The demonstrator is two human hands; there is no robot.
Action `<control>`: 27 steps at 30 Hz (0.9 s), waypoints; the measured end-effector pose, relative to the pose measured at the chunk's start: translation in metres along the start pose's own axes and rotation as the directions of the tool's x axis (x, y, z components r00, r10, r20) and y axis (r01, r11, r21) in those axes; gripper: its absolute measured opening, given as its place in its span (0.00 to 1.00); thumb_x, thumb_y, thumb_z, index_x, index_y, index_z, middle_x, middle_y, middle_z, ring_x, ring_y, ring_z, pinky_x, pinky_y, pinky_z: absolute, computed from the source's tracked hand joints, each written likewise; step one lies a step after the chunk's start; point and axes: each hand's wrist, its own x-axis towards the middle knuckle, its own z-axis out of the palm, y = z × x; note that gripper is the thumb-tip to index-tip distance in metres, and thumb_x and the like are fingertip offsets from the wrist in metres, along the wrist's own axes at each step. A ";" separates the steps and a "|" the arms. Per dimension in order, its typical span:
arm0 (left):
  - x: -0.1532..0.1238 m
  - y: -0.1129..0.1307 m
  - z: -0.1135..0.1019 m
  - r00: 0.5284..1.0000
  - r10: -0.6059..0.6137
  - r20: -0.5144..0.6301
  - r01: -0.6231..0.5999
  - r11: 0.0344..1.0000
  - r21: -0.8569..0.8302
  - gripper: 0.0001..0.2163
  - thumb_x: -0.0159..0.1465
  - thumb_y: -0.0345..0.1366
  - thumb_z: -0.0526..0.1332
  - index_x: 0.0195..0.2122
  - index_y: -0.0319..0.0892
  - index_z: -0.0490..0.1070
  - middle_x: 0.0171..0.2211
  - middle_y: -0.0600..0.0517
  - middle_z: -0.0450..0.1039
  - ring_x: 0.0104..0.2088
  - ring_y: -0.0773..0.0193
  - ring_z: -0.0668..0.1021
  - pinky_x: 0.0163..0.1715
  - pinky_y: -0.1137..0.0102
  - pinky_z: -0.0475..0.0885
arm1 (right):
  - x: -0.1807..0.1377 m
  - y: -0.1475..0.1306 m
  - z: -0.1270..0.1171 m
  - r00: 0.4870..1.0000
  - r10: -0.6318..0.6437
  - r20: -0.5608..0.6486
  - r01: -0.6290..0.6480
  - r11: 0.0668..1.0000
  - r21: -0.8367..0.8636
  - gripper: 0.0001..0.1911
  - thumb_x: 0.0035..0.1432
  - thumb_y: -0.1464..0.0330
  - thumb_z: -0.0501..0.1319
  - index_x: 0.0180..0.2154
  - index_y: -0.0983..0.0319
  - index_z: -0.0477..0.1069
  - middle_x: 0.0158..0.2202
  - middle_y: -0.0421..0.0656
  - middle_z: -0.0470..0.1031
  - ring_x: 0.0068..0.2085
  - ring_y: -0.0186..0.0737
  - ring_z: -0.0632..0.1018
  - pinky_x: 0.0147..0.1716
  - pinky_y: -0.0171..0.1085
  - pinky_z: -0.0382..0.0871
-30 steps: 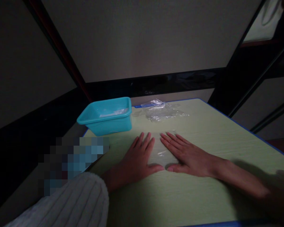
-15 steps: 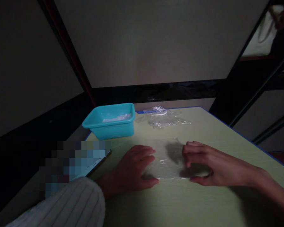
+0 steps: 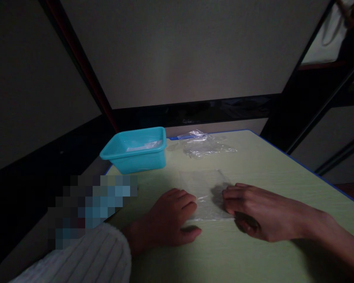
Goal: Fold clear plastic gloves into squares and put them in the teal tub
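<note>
A clear plastic bag [image 3: 206, 196] lies flat on the light table in front of me. My left hand [image 3: 174, 220] is at its left edge, fingers bent down onto the film and thumb held apart on the near side. At the right edge, my right hand [image 3: 253, 212] has its fingers curled down, their tips at the bag and the thumb apart below them. I see neither hand gripping the film. Behind the flat bag, a crumpled clear plastic bag [image 3: 205, 145] rests near the table's far edge.
A turquoise plastic basket [image 3: 138, 163] with whitish sheets inside stands at the far left of the table [image 3: 271, 165]. Something blurred out by pixels [image 3: 103, 206] lies left of my sleeved forearm. A panelled wall [image 3: 177, 55] rises behind the blue table edge.
My right hand has shifted slightly left and lower, its fingers curling down at the bag's right edge. My left fingers have bent more, and the thumb has dropped away from the bag's near edge.
</note>
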 end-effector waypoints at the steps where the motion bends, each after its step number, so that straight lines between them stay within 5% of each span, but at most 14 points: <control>1: 0.000 0.000 0.000 1.000 -0.005 0.001 0.005 1.000 -0.001 0.10 0.55 0.41 0.59 0.33 0.39 0.68 0.37 0.47 0.74 0.37 0.59 0.74 0.39 0.65 0.68 | 0.000 0.000 0.000 1.000 -0.004 -0.003 0.004 1.000 0.002 0.08 0.44 0.78 0.54 0.29 0.63 0.66 0.32 0.44 0.69 0.37 0.41 0.71 0.41 0.43 0.65; 10: 0.001 0.000 0.000 0.999 -0.032 0.032 0.033 0.999 -0.030 0.10 0.54 0.40 0.59 0.33 0.40 0.68 0.37 0.46 0.73 0.37 0.58 0.74 0.39 0.64 0.69 | -0.001 0.002 0.001 0.997 -0.014 -0.074 0.011 0.999 -0.042 0.09 0.46 0.79 0.53 0.28 0.62 0.67 0.30 0.44 0.69 0.34 0.41 0.71 0.38 0.43 0.65; 17: 0.001 0.001 0.000 0.999 -0.045 -0.010 0.045 0.999 -0.009 0.11 0.53 0.38 0.61 0.35 0.37 0.69 0.37 0.44 0.74 0.36 0.56 0.74 0.38 0.63 0.70 | -0.004 0.010 -0.008 0.987 -0.041 -0.153 0.060 0.991 0.119 0.07 0.51 0.79 0.53 0.28 0.62 0.64 0.29 0.41 0.67 0.34 0.37 0.70 0.37 0.38 0.64; 23: 0.001 -0.009 0.002 0.995 -0.080 -0.067 0.076 0.996 -0.048 0.07 0.60 0.29 0.54 0.34 0.39 0.71 0.36 0.47 0.75 0.35 0.60 0.75 0.37 0.65 0.70 | -0.005 0.015 -0.013 0.955 0.114 -0.274 -0.026 0.952 0.304 0.06 0.60 0.71 0.50 0.34 0.62 0.64 0.33 0.43 0.72 0.34 0.37 0.72 0.34 0.37 0.65; 27: 0.005 -0.016 -0.006 0.977 -0.196 -0.082 0.170 0.954 -0.248 0.10 0.62 0.29 0.51 0.33 0.37 0.72 0.33 0.47 0.75 0.33 0.63 0.76 0.35 0.70 0.70 | -0.005 0.019 -0.010 0.902 0.214 -0.374 -0.039 0.905 0.423 0.08 0.62 0.66 0.49 0.32 0.61 0.62 0.31 0.41 0.71 0.33 0.37 0.72 0.32 0.35 0.64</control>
